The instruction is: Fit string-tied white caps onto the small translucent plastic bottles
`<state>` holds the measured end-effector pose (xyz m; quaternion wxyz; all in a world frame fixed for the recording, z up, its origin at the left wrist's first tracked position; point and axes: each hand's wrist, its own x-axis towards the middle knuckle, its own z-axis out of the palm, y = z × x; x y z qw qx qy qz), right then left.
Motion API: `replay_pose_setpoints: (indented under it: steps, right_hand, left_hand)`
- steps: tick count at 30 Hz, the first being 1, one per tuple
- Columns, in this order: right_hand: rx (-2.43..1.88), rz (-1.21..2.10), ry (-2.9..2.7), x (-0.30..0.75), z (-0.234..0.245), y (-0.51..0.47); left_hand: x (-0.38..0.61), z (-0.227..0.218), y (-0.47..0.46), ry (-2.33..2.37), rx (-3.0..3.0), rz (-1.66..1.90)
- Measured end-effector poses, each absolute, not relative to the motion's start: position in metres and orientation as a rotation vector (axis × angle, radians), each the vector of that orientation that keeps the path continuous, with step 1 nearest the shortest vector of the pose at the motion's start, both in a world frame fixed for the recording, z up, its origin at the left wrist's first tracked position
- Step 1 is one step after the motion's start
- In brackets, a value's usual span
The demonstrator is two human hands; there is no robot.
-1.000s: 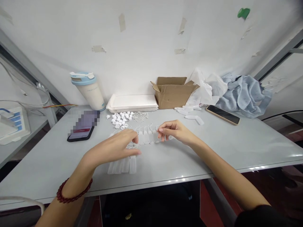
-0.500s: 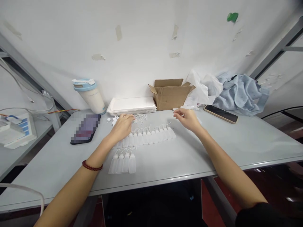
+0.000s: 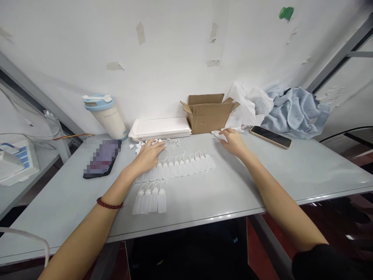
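Note:
My left hand (image 3: 148, 156) reaches over a heap of small white caps (image 3: 140, 146) and looped white cords (image 3: 174, 144). Its fingers are apart and lie on or just above the heap; I see nothing held in them. Just in front of the cardboard box, my right hand (image 3: 234, 142) has its fingers parted and bent down at some translucent plastic pieces (image 3: 215, 133); its fingertips partly cover them. Between the hands runs a row of small translucent bottles (image 3: 186, 167) with cord loops, its left end partly behind my left hand. A shorter row of corded bottles (image 3: 154, 201) lies nearer the front edge.
An open cardboard box (image 3: 206, 118) and a white stack (image 3: 161, 129) stand along the wall. A tumbler (image 3: 108, 118) and a pixelated phone (image 3: 102, 158) are on the left. At right lie another phone (image 3: 270, 137), a white plastic bag (image 3: 253, 102) and blue cloth (image 3: 300, 111).
My right hand has turned palm-down and lowered its fingers to the translucent plastic pieces by the box. My left hand has stayed at the caps, its fingers spreading slightly. The view has shifted a little.

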<state>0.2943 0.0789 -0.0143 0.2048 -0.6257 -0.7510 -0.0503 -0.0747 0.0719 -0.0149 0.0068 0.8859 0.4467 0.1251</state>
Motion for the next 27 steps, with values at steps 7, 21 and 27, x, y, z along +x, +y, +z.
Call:
replay_pose_setpoints:
  steps: [7,21,27]
  right_hand:
    - [-1.79,-0.093,-2.14,0.295,-0.021,0.082]
    - [-1.771,-0.011,-2.093,0.29,-0.024,0.084]
    - [-1.769,-0.018,-2.123,0.278,-0.021,0.078]
  left_hand:
    - [-0.074,-0.007,0.067,1.407,2.693,0.631]
    - [-0.055,0.018,0.037,1.523,2.177,1.171]
    - [-0.049,0.021,0.028,1.408,1.974,1.312]
